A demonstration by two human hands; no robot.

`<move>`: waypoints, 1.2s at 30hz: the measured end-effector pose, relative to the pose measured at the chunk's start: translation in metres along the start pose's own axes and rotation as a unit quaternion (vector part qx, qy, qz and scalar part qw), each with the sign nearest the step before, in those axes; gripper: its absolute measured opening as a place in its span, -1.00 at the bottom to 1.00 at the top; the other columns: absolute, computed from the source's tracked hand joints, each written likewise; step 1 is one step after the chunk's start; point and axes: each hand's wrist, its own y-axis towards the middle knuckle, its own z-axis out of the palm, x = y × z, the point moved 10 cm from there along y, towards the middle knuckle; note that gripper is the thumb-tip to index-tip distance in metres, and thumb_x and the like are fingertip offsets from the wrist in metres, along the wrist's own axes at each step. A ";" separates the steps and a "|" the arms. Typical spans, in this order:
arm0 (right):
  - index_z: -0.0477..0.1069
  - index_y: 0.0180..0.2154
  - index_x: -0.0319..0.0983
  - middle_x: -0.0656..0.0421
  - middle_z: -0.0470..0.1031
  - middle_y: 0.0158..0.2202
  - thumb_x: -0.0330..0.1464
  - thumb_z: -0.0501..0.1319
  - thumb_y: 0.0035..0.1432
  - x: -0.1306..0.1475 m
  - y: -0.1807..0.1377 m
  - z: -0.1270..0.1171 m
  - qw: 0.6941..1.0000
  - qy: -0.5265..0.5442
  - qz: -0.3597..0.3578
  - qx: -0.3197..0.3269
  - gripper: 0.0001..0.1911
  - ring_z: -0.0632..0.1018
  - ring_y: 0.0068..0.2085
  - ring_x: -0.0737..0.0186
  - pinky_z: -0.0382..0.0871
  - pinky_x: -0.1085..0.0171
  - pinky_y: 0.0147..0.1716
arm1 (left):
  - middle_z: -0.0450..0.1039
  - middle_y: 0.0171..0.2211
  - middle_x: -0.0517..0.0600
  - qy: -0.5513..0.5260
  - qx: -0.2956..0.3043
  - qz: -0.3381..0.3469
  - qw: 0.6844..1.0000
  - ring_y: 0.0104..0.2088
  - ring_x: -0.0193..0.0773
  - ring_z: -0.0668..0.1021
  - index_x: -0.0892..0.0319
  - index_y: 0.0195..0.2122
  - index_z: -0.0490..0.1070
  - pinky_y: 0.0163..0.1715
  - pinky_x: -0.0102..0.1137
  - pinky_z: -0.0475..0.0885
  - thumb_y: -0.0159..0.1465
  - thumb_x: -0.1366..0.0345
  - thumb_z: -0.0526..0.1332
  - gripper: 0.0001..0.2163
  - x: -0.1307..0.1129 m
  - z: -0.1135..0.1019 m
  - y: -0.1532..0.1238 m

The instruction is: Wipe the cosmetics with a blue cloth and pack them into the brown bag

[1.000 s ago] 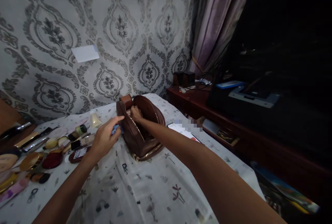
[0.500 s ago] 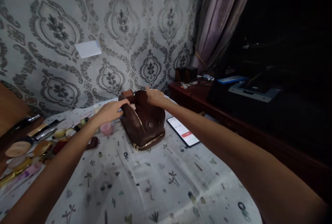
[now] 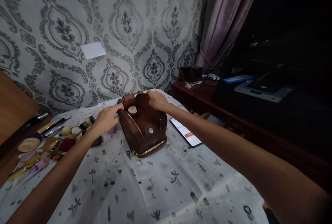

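Observation:
A brown leather bag [image 3: 149,144] with a gold zipper stands on the patterned cloth, its top spread apart. Inside it shows a small round pale item [image 3: 132,110], its kind too small to tell. My left hand [image 3: 107,118] is closed on the bag's left rim, thumb over the edge. On the far right rim, my right hand [image 3: 157,100] grips the bag with bent fingers. A pink round item [image 3: 112,129] is partly hidden behind my left wrist.
Several cosmetics, among them a red round compact [image 3: 67,144] and a pink tube [image 3: 41,163], lie at the left. A lit phone [image 3: 185,133] rests right of the bag. A dark red table [image 3: 192,94] stands beyond, near the patterned wall [image 3: 127,27].
The bag's opening has been pulled wider, so its inside and the pale round item now show. Both hands have stayed on the rims. The view has shifted slightly.

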 end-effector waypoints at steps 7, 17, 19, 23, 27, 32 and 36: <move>0.33 0.12 -0.33 -0.19 0.38 0.15 -0.53 0.04 0.24 0.043 -0.028 -0.017 0.991 -0.056 -0.076 -0.099 -0.58 0.37 0.20 -0.13 0.32 0.01 0.10 | 0.55 -0.32 -0.05 -0.040 -0.019 0.014 0.999 -0.29 -0.11 0.55 0.04 -0.12 0.46 -0.35 -0.37 0.26 0.16 0.40 0.08 -0.70 -0.007 0.008 -0.003; 0.20 0.22 -0.45 -0.36 0.32 0.20 -0.31 0.14 0.30 0.070 0.009 0.095 0.989 0.083 0.078 0.095 -0.46 0.41 0.23 -0.17 0.40 0.02 0.03 | 0.53 -0.20 0.00 -0.126 -0.067 0.027 0.989 -0.19 -0.09 0.55 0.07 -0.10 0.40 -0.21 -0.32 0.35 0.18 0.40 0.03 -0.71 -0.003 0.018 -0.015; 0.20 0.22 -0.45 -0.35 0.36 0.18 -0.24 0.21 0.26 0.064 0.016 0.110 0.986 0.092 0.090 0.103 -0.39 0.43 0.23 -0.16 0.40 0.05 0.04 | 0.52 -0.21 -0.01 -0.148 -0.068 0.029 0.986 -0.18 -0.10 0.55 0.07 -0.11 0.39 -0.19 -0.32 0.36 0.19 0.39 0.03 -0.72 -0.002 0.019 -0.016; 0.25 0.21 -0.41 -0.29 0.40 0.17 -0.23 0.26 0.22 0.059 0.022 0.120 0.987 0.094 0.081 0.102 -0.38 0.42 0.23 -0.17 0.38 0.02 0.07 | 0.51 -0.23 -0.02 -0.180 -0.087 0.038 0.979 -0.19 -0.13 0.54 0.08 -0.14 0.37 -0.17 -0.33 0.36 0.17 0.40 0.03 -0.74 0.000 0.019 -0.018; 0.34 0.16 -0.34 -0.24 0.35 0.22 -0.33 0.23 0.23 0.069 0.029 0.094 0.994 0.076 0.044 0.061 -0.52 0.38 0.25 -0.15 0.37 0.02 0.09 | 0.51 -0.25 -0.03 -0.201 -0.100 0.037 0.974 -0.22 -0.15 0.54 0.07 -0.15 0.37 -0.19 -0.35 0.38 0.17 0.41 0.04 -0.74 0.000 0.021 -0.019; 0.39 0.14 -0.21 -0.06 0.29 0.29 -0.39 0.04 0.34 0.091 0.063 0.045 0.997 0.069 -0.010 -0.016 -0.61 0.26 0.34 0.05 0.22 0.18 0.21 | 0.50 -0.23 -0.04 -0.223 -0.127 0.034 0.966 -0.19 -0.17 0.53 0.07 -0.16 0.37 -0.15 -0.35 0.40 0.19 0.44 0.04 -0.76 -0.002 0.022 -0.021; 0.44 0.09 -0.30 -0.15 0.45 0.16 -0.26 0.17 0.27 0.093 0.103 0.052 0.997 0.070 0.026 0.019 -0.58 0.46 0.19 -0.04 0.37 0.15 0.08 | 0.50 -0.21 -0.01 -0.234 -0.150 0.007 0.961 -0.16 -0.16 0.53 0.08 -0.14 0.35 -0.13 -0.33 0.40 0.15 0.51 0.04 -0.70 0.000 0.029 -0.021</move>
